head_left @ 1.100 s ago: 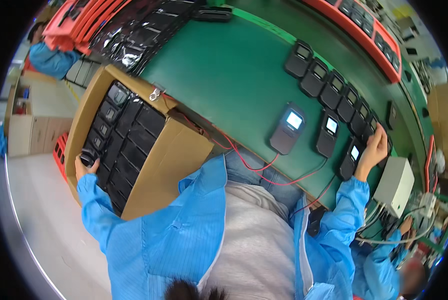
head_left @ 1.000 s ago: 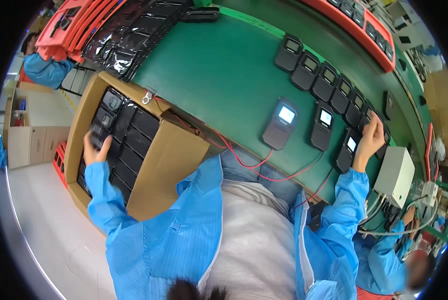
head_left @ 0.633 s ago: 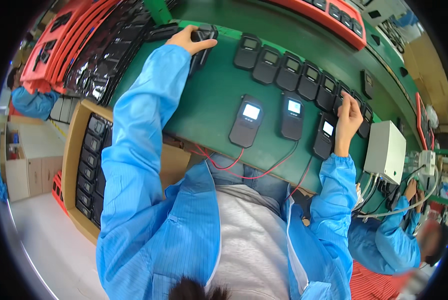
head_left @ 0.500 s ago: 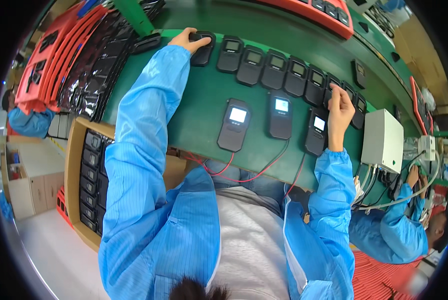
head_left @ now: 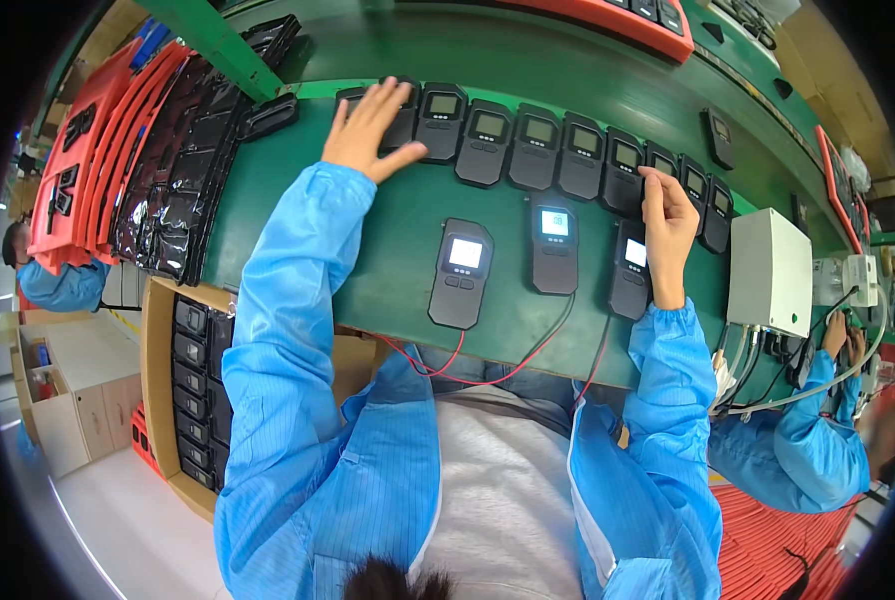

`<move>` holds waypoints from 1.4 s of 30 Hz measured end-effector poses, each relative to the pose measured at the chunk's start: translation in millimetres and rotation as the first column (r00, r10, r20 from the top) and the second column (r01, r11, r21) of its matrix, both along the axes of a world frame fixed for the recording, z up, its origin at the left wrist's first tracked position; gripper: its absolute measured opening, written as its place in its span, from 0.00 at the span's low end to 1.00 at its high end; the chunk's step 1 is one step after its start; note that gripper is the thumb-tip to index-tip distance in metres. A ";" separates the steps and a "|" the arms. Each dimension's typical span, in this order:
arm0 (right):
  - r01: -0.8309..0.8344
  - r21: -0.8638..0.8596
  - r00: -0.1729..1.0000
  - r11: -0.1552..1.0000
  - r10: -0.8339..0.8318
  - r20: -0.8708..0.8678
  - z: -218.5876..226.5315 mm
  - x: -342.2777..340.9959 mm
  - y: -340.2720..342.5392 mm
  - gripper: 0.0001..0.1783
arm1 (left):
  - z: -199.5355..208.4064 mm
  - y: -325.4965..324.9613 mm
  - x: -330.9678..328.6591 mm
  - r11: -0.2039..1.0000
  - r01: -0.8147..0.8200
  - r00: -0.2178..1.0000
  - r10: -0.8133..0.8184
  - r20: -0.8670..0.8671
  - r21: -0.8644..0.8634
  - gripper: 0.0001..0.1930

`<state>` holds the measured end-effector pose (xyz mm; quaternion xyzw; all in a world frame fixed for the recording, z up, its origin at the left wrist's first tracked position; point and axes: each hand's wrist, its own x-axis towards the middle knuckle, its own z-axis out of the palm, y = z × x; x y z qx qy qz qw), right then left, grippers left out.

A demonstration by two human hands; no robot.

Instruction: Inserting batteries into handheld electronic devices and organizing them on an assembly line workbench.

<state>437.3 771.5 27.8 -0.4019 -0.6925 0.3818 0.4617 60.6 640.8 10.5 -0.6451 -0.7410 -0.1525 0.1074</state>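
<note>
Left hand splayed flat on the end black handheld unit of the row at the green desk far edge, right hand curled, pinching another unit; a careless shove could skew the row.

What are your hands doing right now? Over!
Left hand flat and open on the end device of the black row. Right hand fingering a device farther along. Three lit devices wired in front, nothing blocking.
</note>
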 end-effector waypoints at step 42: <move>0.035 -0.027 0.993 0.999 -0.038 -0.113 -2.8 8.4 1.3 0.12 | -194.8 -415.6 -200.2 0.133 -0.974 0.106 0.983 -0.153 0.184 0.34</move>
